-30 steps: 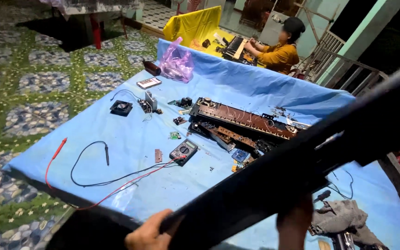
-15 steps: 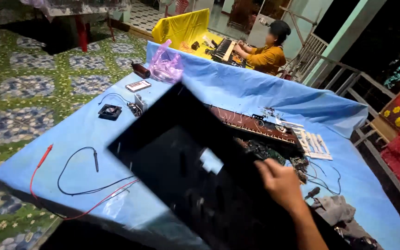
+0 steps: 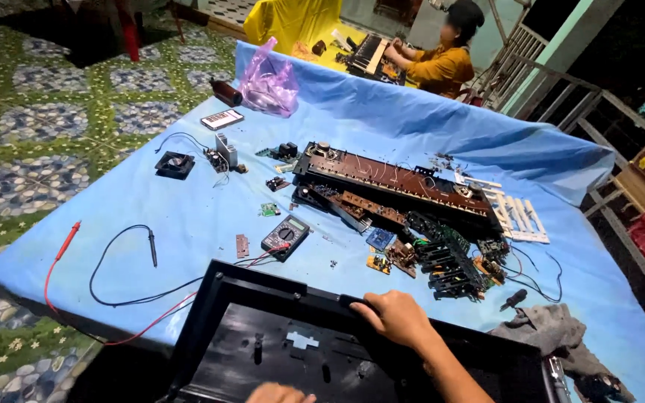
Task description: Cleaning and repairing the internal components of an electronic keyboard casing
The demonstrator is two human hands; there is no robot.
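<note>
I have my right hand (image 3: 397,317) on the far rim of the black plastic casing (image 3: 315,351), grip closed over its edge. The casing lies open side up at the near edge of the blue-covered bench (image 3: 188,201). My left hand (image 3: 278,393) only shows as knuckles at the bottom of the view, touching the casing's near side; I cannot tell its grip. Just beyond the casing sits a multimeter (image 3: 285,237), its red and black leads (image 3: 113,276) trailing left. Farther off lie long brown circuit boards (image 3: 397,183) and a strip of white keys (image 3: 516,216). A grey rag (image 3: 546,332) lies to the right. Another person (image 3: 446,56) works at the far end.
</note>
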